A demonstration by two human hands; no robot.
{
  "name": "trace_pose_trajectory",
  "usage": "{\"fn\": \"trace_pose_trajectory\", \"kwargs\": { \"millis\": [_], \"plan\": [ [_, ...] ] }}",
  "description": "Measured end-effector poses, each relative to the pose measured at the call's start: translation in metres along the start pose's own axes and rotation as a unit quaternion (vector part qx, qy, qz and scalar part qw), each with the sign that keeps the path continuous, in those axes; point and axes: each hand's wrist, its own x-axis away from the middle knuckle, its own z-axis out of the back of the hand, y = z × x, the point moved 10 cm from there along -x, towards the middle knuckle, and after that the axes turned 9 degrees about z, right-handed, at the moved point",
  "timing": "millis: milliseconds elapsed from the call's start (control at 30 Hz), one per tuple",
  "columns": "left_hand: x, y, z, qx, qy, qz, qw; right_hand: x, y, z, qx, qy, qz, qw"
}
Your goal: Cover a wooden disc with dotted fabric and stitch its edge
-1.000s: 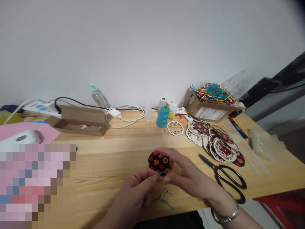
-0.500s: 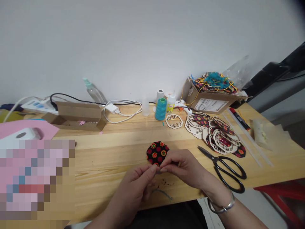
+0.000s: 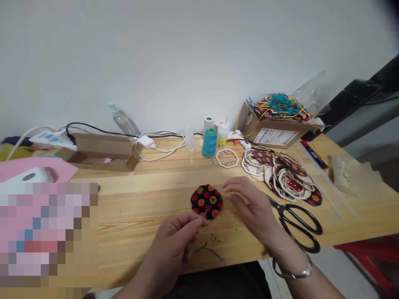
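Observation:
A round black fabric disc with red and orange dots (image 3: 206,201) lies on the wooden table (image 3: 140,216). My left hand (image 3: 177,245) pinches its near edge, where a bit of blue thread shows. My right hand (image 3: 249,205) hovers just right of the disc with its fingers spread and nothing in it, a silver bangle on the wrist. Black scissors (image 3: 296,224) lie right beside that hand. A loose piece of blue-grey thread (image 3: 210,251) lies near the table's front edge.
A pile of laser-cut wooden frames and fabric pieces (image 3: 280,176) sits at the right. Behind it stand a cardboard box of scraps (image 3: 277,122), a teal thread spool (image 3: 210,142), glue bottles, a charger cable (image 3: 158,145) and an open cardboard box (image 3: 99,151). Pink paper lies at the left.
My right hand let go of the disc and moved right toward the scissors, its fingers opening. The disc now lies flat, held only by my left hand.

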Motion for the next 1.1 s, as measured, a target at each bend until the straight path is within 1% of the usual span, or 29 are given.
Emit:
{"fn": "trace_pose_trajectory", "kwargs": {
  "millis": [33, 67, 100, 133, 167, 200, 267, 333, 400, 500, 567, 633, 700, 733, 767, 833, 900, 933, 1000, 1100],
  "plan": [
    [0.001, 0.002, 0.003, 0.013, 0.005, -0.007, 1.000, 0.005, 0.005, 0.014, 0.061, 0.019, -0.010, 0.998],
    [0.001, 0.004, 0.006, 0.026, 0.010, -0.014, 1.000, 0.012, 0.012, 0.028, 0.133, 0.022, -0.028, 0.990],
    [0.001, 0.005, 0.009, 0.037, 0.015, -0.020, 0.999, 0.023, 0.022, 0.039, 0.212, 0.005, -0.054, 0.976],
    [0.001, 0.006, 0.012, 0.047, 0.019, -0.022, 0.998, 0.036, 0.033, 0.048, 0.283, -0.027, -0.089, 0.955],
    [0.001, 0.007, 0.014, 0.054, 0.024, -0.023, 0.998, 0.053, 0.046, 0.057, 0.342, -0.060, -0.128, 0.929],
    [0.000, 0.007, 0.016, 0.059, 0.028, -0.024, 0.998, 0.070, 0.058, 0.065, 0.380, -0.092, -0.161, 0.906],
    [-0.001, 0.008, 0.017, 0.065, 0.030, -0.025, 0.997, 0.104, 0.076, 0.076, 0.419, -0.132, -0.203, 0.875],
    [-0.003, 0.009, 0.016, 0.069, 0.028, -0.025, 0.997, 0.126, 0.083, 0.078, 0.419, -0.150, -0.195, 0.874],
    [-0.003, 0.009, 0.014, 0.068, 0.025, -0.026, 0.997, 0.135, 0.085, 0.078, 0.424, -0.149, -0.181, 0.875],
    [-0.003, 0.009, 0.013, 0.062, 0.024, -0.029, 0.997, 0.135, 0.086, 0.081, 0.427, -0.147, -0.190, 0.872],
    [-0.003, 0.009, 0.012, 0.061, 0.022, -0.027, 0.998, 0.129, 0.084, 0.082, 0.393, -0.143, -0.208, 0.884],
    [-0.003, 0.008, 0.011, 0.059, 0.023, -0.023, 0.998, 0.121, 0.077, 0.078, 0.314, -0.131, -0.227, 0.913],
    [-0.003, 0.007, 0.011, 0.055, 0.025, -0.021, 0.998, 0.112, 0.065, 0.065, 0.185, -0.120, -0.249, 0.943],
    [-0.003, 0.007, 0.010, 0.053, 0.025, -0.021, 0.998, 0.107, 0.056, 0.054, 0.109, -0.116, -0.261, 0.952],
    [-0.004, 0.006, 0.010, 0.052, 0.023, -0.020, 0.998, 0.103, 0.047, 0.041, 0.030, -0.115, -0.273, 0.955],
    [-0.004, 0.004, 0.009, 0.049, 0.019, -0.016, 0.998, 0.094, 0.026, 0.016, -0.099, -0.118, -0.294, 0.943],
    [-0.004, 0.003, 0.008, 0.046, 0.014, -0.011, 0.999, 0.085, 0.007, -0.005, -0.191, -0.129, -0.300, 0.926],
    [-0.003, 0.003, 0.007, 0.046, 0.011, -0.012, 0.999, 0.082, 0.001, -0.014, -0.218, -0.142, -0.305, 0.916],
    [-0.002, 0.005, 0.006, 0.043, 0.008, -0.019, 0.999, 0.081, -0.006, -0.026, -0.237, -0.174, -0.317, 0.902],
    [-0.001, 0.007, 0.006, 0.037, 0.006, -0.028, 0.999, 0.085, -0.006, -0.035, -0.235, -0.219, -0.321, 0.891]
  ]
}}
